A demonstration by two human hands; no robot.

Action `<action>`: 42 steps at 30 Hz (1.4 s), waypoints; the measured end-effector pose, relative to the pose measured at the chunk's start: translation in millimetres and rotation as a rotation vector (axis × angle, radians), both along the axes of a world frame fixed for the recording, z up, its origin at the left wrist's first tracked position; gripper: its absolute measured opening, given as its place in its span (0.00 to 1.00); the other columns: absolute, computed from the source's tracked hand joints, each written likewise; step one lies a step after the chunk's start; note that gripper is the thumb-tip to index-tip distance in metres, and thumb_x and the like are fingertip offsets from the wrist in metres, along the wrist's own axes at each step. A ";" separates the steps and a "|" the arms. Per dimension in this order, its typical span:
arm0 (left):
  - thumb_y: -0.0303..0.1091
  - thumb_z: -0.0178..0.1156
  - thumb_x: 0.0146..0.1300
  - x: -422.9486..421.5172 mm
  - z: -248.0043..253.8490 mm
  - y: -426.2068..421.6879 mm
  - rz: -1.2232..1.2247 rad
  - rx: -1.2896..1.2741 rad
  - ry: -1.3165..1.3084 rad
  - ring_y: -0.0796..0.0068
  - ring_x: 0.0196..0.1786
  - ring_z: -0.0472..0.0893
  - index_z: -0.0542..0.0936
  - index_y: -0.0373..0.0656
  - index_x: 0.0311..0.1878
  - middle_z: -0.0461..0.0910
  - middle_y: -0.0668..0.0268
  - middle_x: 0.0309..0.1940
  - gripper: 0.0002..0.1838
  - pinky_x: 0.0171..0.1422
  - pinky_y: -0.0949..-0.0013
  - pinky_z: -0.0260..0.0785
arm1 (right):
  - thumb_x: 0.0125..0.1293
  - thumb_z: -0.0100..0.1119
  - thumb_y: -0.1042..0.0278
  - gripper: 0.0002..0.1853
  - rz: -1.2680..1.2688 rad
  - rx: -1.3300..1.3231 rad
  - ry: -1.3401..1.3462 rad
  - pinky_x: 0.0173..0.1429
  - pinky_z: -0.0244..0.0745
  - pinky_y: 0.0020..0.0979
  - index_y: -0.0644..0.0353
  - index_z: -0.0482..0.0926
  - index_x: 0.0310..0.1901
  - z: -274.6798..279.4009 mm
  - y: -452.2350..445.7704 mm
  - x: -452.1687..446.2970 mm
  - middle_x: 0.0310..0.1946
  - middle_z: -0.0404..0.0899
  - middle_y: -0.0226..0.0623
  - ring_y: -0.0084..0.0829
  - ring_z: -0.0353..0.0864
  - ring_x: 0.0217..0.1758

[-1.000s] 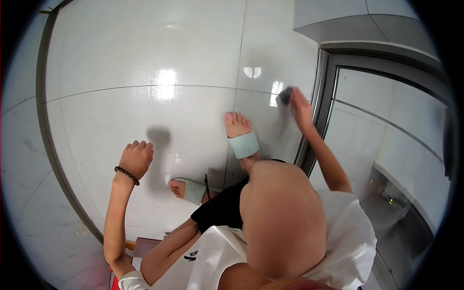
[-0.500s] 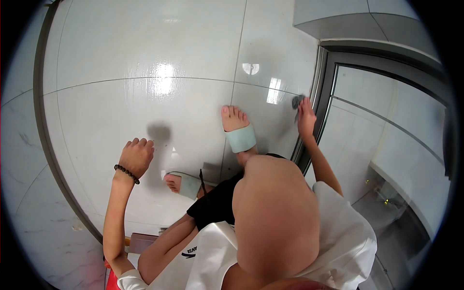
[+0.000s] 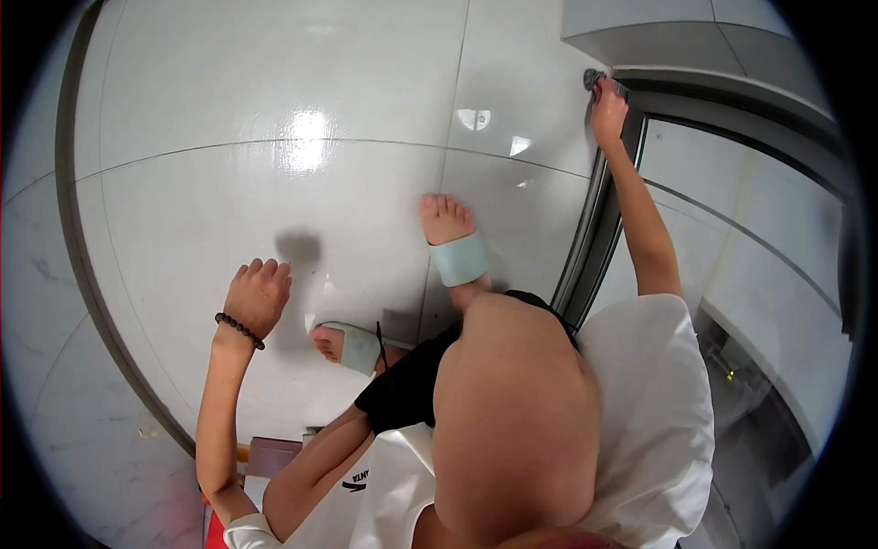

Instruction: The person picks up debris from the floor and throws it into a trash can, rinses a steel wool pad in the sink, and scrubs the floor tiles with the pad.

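Note:
My right hand (image 3: 610, 112) reaches out to the corner where the floor meets the door frame. Its fingers are closed on a dark grey, crumpled scrubber (image 3: 594, 80), which looks like steel wool and presses against the floor beside the frame. Over the floor on the left hangs my left hand (image 3: 259, 297), back upward and fingers loosely curled. I see nothing in it, though its palm is hidden; a dark bead bracelet (image 3: 240, 330) circles the wrist. Wet, shiny white tiles (image 3: 366, 101) lie under both hands.
A dark metal door frame (image 3: 585, 224) with a glass panel (image 3: 722, 201) runs along the right. Two feet in pale green slippers (image 3: 460, 260) stand mid-floor. A dark strip (image 3: 71, 220) edges the floor on the left. A tiled ledge (image 3: 654, 46) juts out at top right.
My right hand has slid the grey scrubber away from me along the door frame to its far corner, the arm stretching out. My left hand has stayed almost still.

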State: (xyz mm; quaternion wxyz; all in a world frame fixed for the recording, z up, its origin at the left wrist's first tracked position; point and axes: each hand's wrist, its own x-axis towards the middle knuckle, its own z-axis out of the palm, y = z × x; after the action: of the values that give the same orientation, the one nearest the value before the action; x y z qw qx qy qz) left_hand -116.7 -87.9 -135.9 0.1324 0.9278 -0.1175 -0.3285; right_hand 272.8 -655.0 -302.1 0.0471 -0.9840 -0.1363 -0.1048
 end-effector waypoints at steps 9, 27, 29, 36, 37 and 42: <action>0.29 0.59 0.67 -4.0 -3.1 0.0 0.060 -0.017 0.003 0.60 0.41 0.80 0.79 0.41 0.42 0.81 0.62 0.34 0.04 0.47 0.58 0.73 | 0.70 0.60 0.75 0.12 0.070 0.210 0.076 0.58 0.81 0.45 0.65 0.81 0.52 29.7 54.3 -123.3 0.51 0.83 0.53 0.55 0.83 0.54; 0.36 0.52 0.72 -5.7 -13.0 5.9 0.014 0.043 0.024 0.56 0.45 0.82 0.78 0.43 0.51 0.82 0.60 0.41 0.11 0.47 0.54 0.76 | 0.65 0.63 0.78 0.12 0.291 0.202 0.001 0.65 0.79 0.41 0.63 0.85 0.50 8.0 92.4 -44.2 0.54 0.83 0.53 0.49 0.81 0.62; 0.36 0.52 0.72 -5.6 -12.3 5.5 0.031 0.041 0.035 0.56 0.45 0.82 0.78 0.44 0.50 0.82 0.60 0.41 0.11 0.47 0.54 0.76 | 0.63 0.62 0.79 0.14 0.453 0.243 0.052 0.66 0.79 0.42 0.64 0.84 0.51 5.3 107.3 -92.4 0.55 0.83 0.51 0.48 0.81 0.62; 0.37 0.52 0.73 -6.7 -13.7 6.6 0.002 0.011 0.026 0.57 0.44 0.81 0.78 0.45 0.49 0.82 0.61 0.39 0.10 0.45 0.54 0.76 | 0.61 0.59 0.83 0.16 0.795 0.246 0.251 0.68 0.78 0.40 0.62 0.85 0.50 31.4 134.1 -141.2 0.59 0.82 0.43 0.43 0.81 0.65; 0.37 0.52 0.73 -7.1 -13.0 6.1 0.001 0.016 0.022 0.57 0.44 0.81 0.78 0.45 0.49 0.82 0.61 0.39 0.10 0.45 0.54 0.76 | 0.61 0.59 0.83 0.16 0.729 0.249 0.203 0.68 0.78 0.39 0.61 0.85 0.50 21.8 126.5 -125.9 0.59 0.82 0.43 0.43 0.81 0.65; 0.30 0.60 0.67 -2.4 0.8 -0.3 0.050 0.021 -0.042 0.61 0.41 0.79 0.79 0.41 0.41 0.80 0.62 0.34 0.04 0.47 0.58 0.73 | 0.67 0.63 0.76 0.09 0.303 0.265 0.002 0.56 0.83 0.42 0.63 0.84 0.47 12.3 109.8 -17.4 0.50 0.84 0.50 0.50 0.84 0.55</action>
State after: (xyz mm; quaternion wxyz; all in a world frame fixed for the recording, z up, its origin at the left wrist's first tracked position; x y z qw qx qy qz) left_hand -119.1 -88.1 -135.1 0.1280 0.9385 -0.0936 -0.3066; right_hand 255.4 -545.2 -289.8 0.1917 -0.9375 -0.2678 -0.1126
